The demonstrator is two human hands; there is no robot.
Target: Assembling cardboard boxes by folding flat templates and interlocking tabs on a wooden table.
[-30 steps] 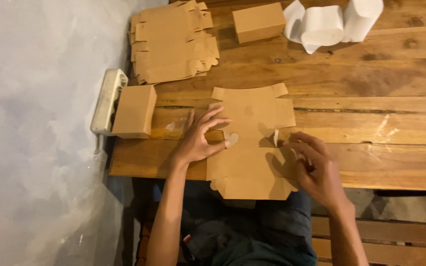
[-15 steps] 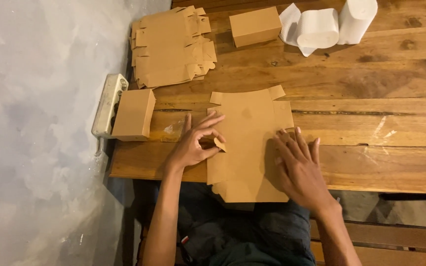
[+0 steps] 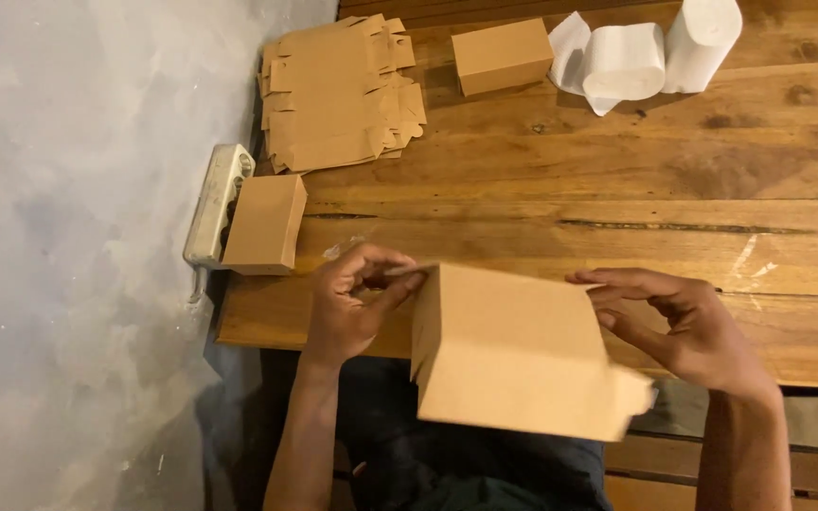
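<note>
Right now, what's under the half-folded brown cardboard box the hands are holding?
Beneath the half-folded brown cardboard box: the wooden plank table edge and the person's dark-clothed lap. Anything on the planks directly below is covered. Left hand and right hand grip its sides.

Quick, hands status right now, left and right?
Left hand: fingers pinched on the left edge of the half-folded cardboard box.
Right hand: fingers gripping the box's right edge.

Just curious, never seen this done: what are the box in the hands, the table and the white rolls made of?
The box looks like thin brown cardboard: matte, flat panels, sharp creases. The left hand and right hand hold it by its sides. The table seems to be wooden planks, with grain, knots and a slight sheen. The white rolls look like soft paper, perhaps tissue; hard to be sure.
</note>
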